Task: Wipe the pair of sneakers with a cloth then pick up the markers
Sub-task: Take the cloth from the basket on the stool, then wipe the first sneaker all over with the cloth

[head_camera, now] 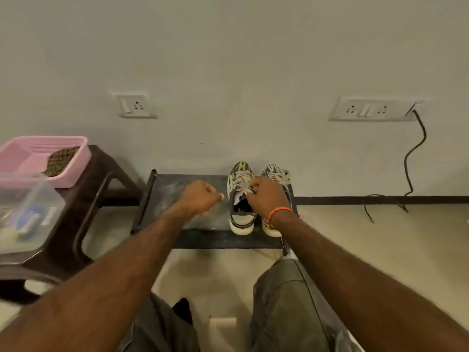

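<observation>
Two sneakers [256,196] sit mid-frame on a dark rack [175,189], the right hand [269,196] pinching a lace, the left hand [200,196] clenched, holding nothing.

A low dark rack [177,189] bears two sneakers [241,199] side by side at its right end.

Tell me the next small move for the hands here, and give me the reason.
Probably reach the left hand to the cloth in the pink basket on the stool. Neither hand holds a cloth; the right hand is already at the laces of the sneakers, which look unwiped.
</observation>
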